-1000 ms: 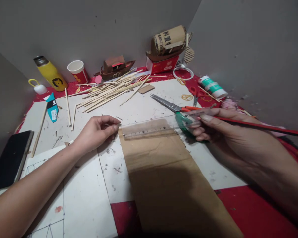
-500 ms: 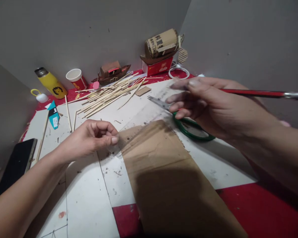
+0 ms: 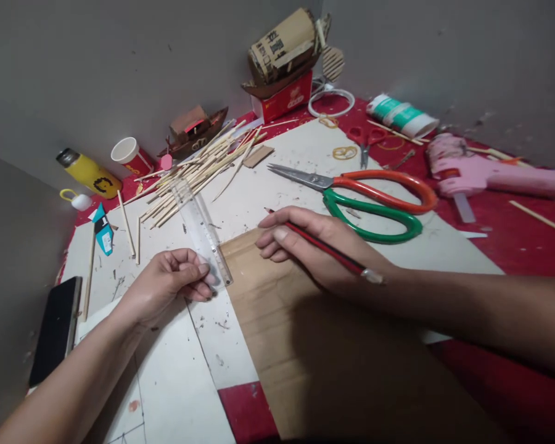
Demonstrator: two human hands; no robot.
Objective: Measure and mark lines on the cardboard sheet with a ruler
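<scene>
Between the thumb and fingers of my left hand (image 3: 173, 280) is a clear plastic ruler (image 3: 206, 234), which slants up and away, its near end beside the left edge of the brown cardboard (image 3: 268, 296). My right hand (image 3: 314, 243) is closed around a red and black pencil (image 3: 326, 250), its point aimed left above the cardboard's far edge. The cardboard lies flat, partly in shadow. Just beyond my right hand rest large scissors (image 3: 374, 206) with one orange and one green handle, blades pointing left.
Thin wooden sticks (image 3: 203, 172) lie piled at the back. Behind them stand a yellow bottle (image 3: 90, 174), a paper cup (image 3: 132, 156) and two model boats. A pink glue gun (image 3: 485, 172) and small red scissors (image 3: 364, 142) lie right; a phone (image 3: 55, 333) lies left.
The ruler has swung from reaching right toward my right hand to pointing away at the sticks. My right hand has come down and left, turning the pencil's point toward the cardboard.
</scene>
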